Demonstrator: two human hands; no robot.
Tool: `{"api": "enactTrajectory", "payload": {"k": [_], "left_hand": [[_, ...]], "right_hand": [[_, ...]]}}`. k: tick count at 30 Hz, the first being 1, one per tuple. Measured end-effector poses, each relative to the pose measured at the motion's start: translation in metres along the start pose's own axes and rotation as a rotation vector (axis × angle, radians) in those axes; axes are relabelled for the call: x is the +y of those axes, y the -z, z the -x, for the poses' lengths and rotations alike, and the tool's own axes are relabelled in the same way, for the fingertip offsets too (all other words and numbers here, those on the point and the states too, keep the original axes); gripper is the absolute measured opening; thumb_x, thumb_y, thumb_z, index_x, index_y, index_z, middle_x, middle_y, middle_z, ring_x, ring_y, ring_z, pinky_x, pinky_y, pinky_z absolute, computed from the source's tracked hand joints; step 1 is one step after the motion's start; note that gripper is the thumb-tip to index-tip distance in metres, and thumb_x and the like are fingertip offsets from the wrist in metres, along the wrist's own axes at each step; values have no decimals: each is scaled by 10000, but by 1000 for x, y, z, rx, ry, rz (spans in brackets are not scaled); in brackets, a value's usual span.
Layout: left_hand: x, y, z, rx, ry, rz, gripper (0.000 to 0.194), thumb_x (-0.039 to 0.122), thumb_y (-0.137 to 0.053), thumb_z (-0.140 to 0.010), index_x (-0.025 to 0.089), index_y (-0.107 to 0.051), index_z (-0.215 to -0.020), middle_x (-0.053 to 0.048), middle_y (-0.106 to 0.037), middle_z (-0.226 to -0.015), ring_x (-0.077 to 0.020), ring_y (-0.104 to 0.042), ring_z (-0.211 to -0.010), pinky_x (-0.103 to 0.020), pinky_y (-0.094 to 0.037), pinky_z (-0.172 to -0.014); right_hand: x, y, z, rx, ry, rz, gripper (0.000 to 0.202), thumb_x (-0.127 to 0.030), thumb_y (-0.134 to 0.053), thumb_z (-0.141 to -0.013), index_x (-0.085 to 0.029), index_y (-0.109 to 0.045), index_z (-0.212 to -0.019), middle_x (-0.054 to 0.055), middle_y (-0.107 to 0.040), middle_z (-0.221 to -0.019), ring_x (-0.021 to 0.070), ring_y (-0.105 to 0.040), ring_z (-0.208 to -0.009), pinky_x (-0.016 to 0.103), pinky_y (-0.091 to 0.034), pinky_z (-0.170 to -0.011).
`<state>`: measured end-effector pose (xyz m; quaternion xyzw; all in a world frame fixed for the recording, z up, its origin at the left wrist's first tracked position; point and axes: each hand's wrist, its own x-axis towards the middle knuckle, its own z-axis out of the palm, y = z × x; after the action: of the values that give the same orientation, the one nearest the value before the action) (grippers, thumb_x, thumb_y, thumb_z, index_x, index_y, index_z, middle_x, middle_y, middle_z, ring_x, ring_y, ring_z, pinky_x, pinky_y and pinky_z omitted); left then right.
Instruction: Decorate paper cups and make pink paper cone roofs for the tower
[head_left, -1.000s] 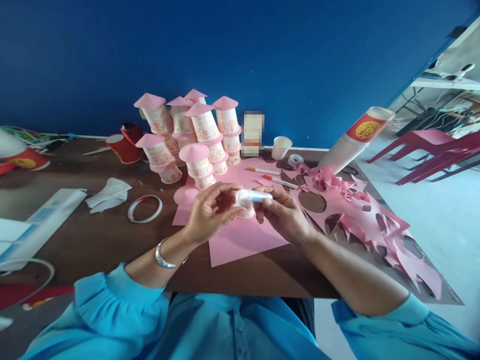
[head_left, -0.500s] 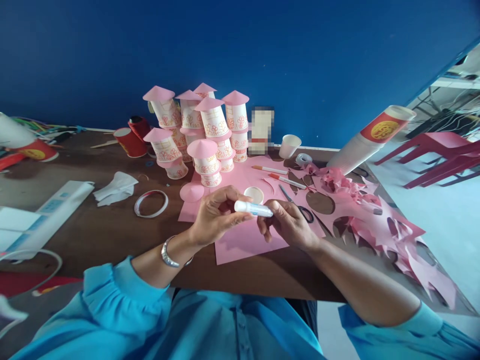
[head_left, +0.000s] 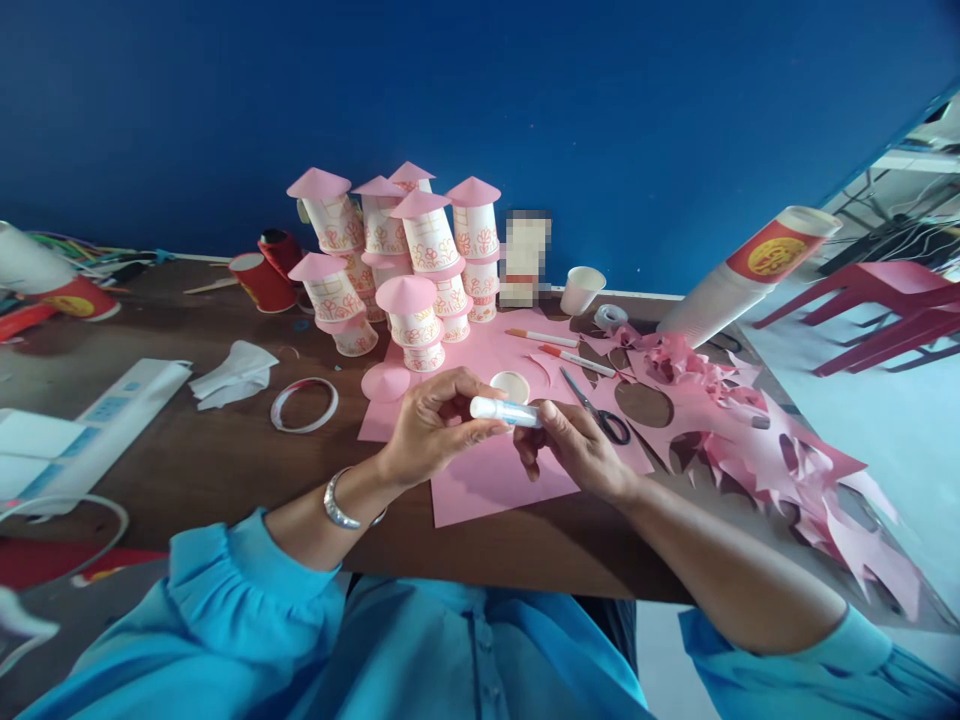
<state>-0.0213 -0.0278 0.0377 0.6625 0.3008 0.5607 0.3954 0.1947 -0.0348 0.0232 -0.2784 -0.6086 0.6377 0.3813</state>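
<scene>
A small white glue stick [head_left: 517, 412] with a blue-marked label lies level between my two hands, above the pink paper sheet [head_left: 487, 495]. My left hand [head_left: 439, 425] pinches its white end between thumb and fingers. At the other end, my right hand [head_left: 574, 445] is closed on the tube, thumb on top. Just behind the glue stick is a round white piece [head_left: 511, 386], partly covered by it. Scissors with black handles [head_left: 611, 425] lie to the right of my right hand. A pink paper cone [head_left: 385, 381] rests beyond my left hand.
Stacked decorated cups with pink cone roofs [head_left: 406, 295] stand at the back. Two markers [head_left: 577, 360], a white cup [head_left: 582, 290] and pink paper scraps [head_left: 750, 430] lie to the right. A tape roll [head_left: 304, 405], crumpled tissue [head_left: 234, 375] and power strip [head_left: 124, 410] are on the left.
The glue stick has turned slightly, its right end now a little higher. Both hands keep their grip, and the whole view has shifted a touch.
</scene>
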Motion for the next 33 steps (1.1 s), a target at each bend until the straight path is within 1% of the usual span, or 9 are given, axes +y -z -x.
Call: {"api": "enactTrajectory", "payload": {"k": [6, 8, 13, 20, 23, 26, 29, 31, 33], "left_hand": [[0, 1, 1, -14, -10, 27, 259, 393, -909, -804, 190, -797, -920, -26, -696, -759, -119, -613, -659, -227, -514, -573], [-1, 0, 0, -13, -18, 34, 246, 378, -909, -806, 191, -800, -922, -27, -699, -761, -117, -615, -660, -225, -514, -576], [0, 0, 0, 7, 23, 15, 302, 438, -909, -798, 180, -783, -889, -30, -690, -741, -120, -600, -634, -232, -502, -551], [1, 0, 0, -5, 35, -9, 302, 459, -898, -808, 191, -786, -893, -33, -697, -754, -120, -595, -636, -234, -489, -540], [-1, 0, 0, -19, 26, 17, 261, 415, -899, -815, 196, -777, -890, -21, -682, -750, -115, -585, -639, -231, -485, -546], [-5, 0, 0, -56, 59, 79, 301, 414, -905, -810, 200, -767, -970, -14, -670, -802, -115, -599, -675, -228, -511, -581], [-14, 2, 0, -65, 95, 65, 643, 491, -940, -745, 248, -693, -1287, -37, -680, -1022, -121, -624, -768, -241, -556, -649], [-23, 3, 1, -26, 73, -87, 809, 507, -945, -729, 275, -599, -1423, -68, -665, -1170, -135, -634, -848, -256, -570, -697], [-32, 3, 3, -14, 28, -295, 828, 504, -929, -751, 276, -556, -1455, -104, -654, -1280, -176, -657, -965, -300, -593, -779]], "right_hand": [[-1, -1, 1, -13, -68, 31, 682, -723, -380, -1064, -190, -580, -689, -23, -544, -532, 103, -513, -435, 258, -425, -496], [-1, -1, 1, -6, -39, 45, 698, -734, -357, -1063, -187, -592, -697, -12, -564, -545, 109, -539, -459, 259, -437, -512], [-3, -1, -2, 32, 83, 35, 487, -671, -651, -978, -188, -649, -923, -1, -656, -736, 139, -656, -615, 284, -529, -617], [1, 1, 0, -70, 20, -15, 568, -682, -522, -1039, -161, -645, -850, 5, -636, -656, 126, -627, -527, 273, -493, -548], [6, 0, -2, -57, 33, -61, 491, -642, -628, -1004, -157, -682, -947, 15, -677, -732, 135, -667, -592, 283, -535, -590], [5, -2, -4, 43, 51, -181, 412, -528, -833, -888, -196, -694, -1088, -24, -680, -746, 130, -659, -587, 281, -558, -584], [-7, 3, -6, 244, 112, -249, 335, -459, -867, -855, -233, -702, -1040, -58, -627, -696, 109, -597, -538, 273, -541, -555], [-18, 10, -7, 389, 192, -228, 328, -482, -866, -836, -251, -688, -986, -56, -607, -705, 113, -578, -556, 276, -528, -547], [-26, 19, -8, 498, 238, -173, 348, -537, -839, -839, -255, -669, -952, -20, -659, -807, 120, -591, -601, 286, -530, -558]]}}
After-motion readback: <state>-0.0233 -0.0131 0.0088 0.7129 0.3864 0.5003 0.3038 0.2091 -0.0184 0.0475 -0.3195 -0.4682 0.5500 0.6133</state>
